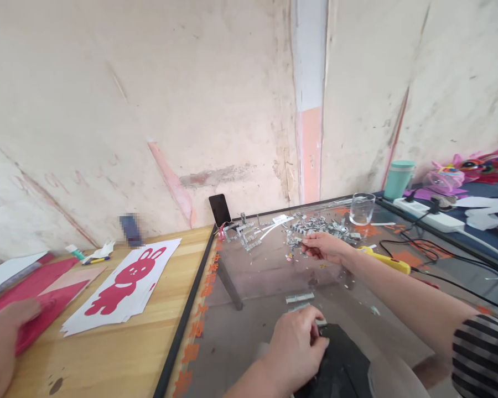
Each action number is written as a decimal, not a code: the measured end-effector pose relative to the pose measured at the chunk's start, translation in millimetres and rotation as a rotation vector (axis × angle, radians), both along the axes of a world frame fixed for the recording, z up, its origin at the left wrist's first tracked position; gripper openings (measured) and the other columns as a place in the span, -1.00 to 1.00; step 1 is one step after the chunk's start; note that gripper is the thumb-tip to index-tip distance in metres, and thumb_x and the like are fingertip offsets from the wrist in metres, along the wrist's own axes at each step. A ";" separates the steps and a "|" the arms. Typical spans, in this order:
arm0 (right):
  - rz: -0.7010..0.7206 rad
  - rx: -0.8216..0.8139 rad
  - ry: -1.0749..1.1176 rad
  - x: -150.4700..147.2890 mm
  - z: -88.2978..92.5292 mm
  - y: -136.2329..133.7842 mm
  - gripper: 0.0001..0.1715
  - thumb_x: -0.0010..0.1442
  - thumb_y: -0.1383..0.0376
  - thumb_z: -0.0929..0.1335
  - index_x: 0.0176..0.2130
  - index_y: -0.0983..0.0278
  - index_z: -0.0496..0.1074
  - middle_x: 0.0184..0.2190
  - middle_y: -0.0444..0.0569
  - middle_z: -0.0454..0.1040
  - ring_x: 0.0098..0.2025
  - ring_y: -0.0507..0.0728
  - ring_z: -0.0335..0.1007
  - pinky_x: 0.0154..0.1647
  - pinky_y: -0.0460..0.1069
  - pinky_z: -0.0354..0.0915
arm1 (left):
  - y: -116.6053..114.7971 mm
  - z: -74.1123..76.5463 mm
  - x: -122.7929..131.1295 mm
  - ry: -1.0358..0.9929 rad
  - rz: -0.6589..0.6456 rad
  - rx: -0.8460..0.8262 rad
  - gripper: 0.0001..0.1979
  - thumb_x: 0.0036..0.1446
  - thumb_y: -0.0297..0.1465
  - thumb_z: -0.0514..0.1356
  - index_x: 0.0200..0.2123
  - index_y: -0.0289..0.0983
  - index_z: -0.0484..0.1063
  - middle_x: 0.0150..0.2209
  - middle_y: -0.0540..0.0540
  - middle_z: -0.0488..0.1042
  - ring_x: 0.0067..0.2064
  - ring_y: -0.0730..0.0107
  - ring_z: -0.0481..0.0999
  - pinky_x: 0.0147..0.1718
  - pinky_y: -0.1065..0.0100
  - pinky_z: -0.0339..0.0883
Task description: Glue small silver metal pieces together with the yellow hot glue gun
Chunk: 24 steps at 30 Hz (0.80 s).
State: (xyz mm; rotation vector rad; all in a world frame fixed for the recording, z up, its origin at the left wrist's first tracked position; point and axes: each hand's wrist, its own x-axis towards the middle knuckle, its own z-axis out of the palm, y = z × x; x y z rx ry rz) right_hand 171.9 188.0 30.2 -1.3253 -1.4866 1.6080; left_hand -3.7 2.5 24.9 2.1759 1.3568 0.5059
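Observation:
My right hand [326,247] reaches out over the glass table [265,276], its fingers pinched on a small silver piece at the edge of a pile of silver metal pieces [315,225]. Close to me, my left hand [295,344] is curled shut, pinching a small silvery bit against a black object [344,367]. Two short silver strips [299,298] lie on the glass just beyond my left hand.
A drinking glass [362,208], teal cup [398,178], power strip [427,214] with black cables, and yellow tool [388,261] sit to the right. A phone [219,210] leans against the wall. On the wooden table, another person's hand [4,337] rests on red paper [41,293] beside a rabbit cut-out sheet [124,282].

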 end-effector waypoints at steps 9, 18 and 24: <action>-0.040 0.055 0.075 -5.9 5.5 -29.1 -0.76 0.26 0.20 0.31 -0.19 0.34 0.41 -0.34 -0.10 0.48 -0.45 -0.01 0.39 -0.46 -0.07 0.35 | 73.3 59.3 -9.0 0.201 0.094 0.459 -0.48 0.07 -0.45 0.18 0.13 -0.23 0.21 0.09 -0.15 0.32 0.11 0.19 0.28 0.10 0.20 0.15; -0.091 0.227 -0.018 13.3 15.5 -58.6 -0.81 -0.04 0.21 0.44 -0.52 0.29 0.45 -0.67 -0.22 0.35 -0.61 -0.06 0.19 -0.63 -0.16 0.05 | 137.7 44.5 -7.8 0.344 -0.120 0.330 -0.77 0.11 -0.42 0.17 -0.14 -0.14 0.48 -0.15 0.03 0.54 -0.11 0.35 0.49 -0.13 0.42 0.32; -0.032 0.203 -0.035 50.0 12.9 -84.0 -0.61 -0.01 0.00 0.38 -0.47 0.29 0.44 -0.64 -0.20 0.31 -0.63 -0.06 0.11 -0.61 -0.12 0.07 | 158.3 41.4 -19.4 0.412 0.008 0.293 -0.77 0.15 -0.40 0.11 -0.13 -0.18 0.48 -0.11 -0.05 0.52 -0.07 0.27 0.48 -0.09 0.33 0.31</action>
